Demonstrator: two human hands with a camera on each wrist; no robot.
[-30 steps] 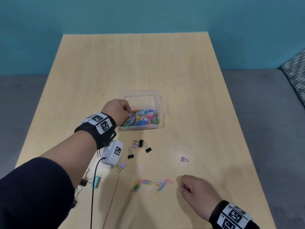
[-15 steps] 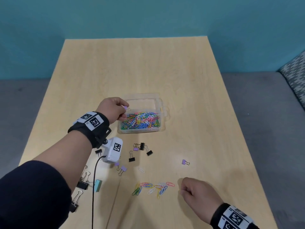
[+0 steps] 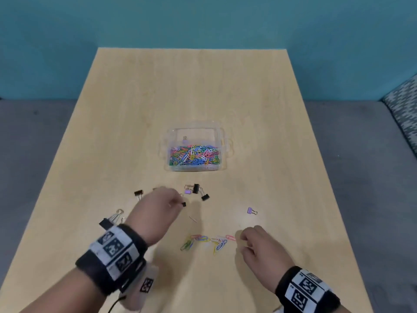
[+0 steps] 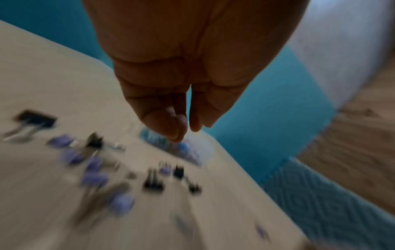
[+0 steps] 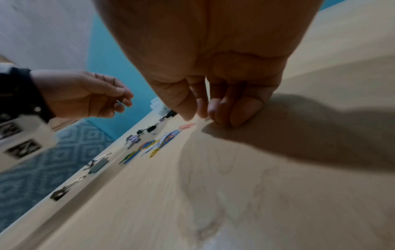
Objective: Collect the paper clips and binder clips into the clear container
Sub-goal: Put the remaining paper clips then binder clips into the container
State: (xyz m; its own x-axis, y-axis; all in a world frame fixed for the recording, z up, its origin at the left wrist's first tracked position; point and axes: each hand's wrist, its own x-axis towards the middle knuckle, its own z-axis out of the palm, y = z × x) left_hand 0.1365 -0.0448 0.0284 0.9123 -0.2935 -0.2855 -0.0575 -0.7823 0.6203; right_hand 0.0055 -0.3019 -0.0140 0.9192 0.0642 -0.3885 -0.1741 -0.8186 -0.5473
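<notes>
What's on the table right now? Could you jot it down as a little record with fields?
Surface: wooden table
Container: clear, open, holds coloured paper clips and one purple binder clip
Loose binder clips: black and purple, near the container
Loose paper clips: a row near the right hand
Left hand: pinches a black binder clip
Right hand: fingers curled, apparently holding nothing

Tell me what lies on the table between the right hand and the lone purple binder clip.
Only bare wood, in the head view: nothing lies between the right hand and the purple binder clip on the table.
</notes>
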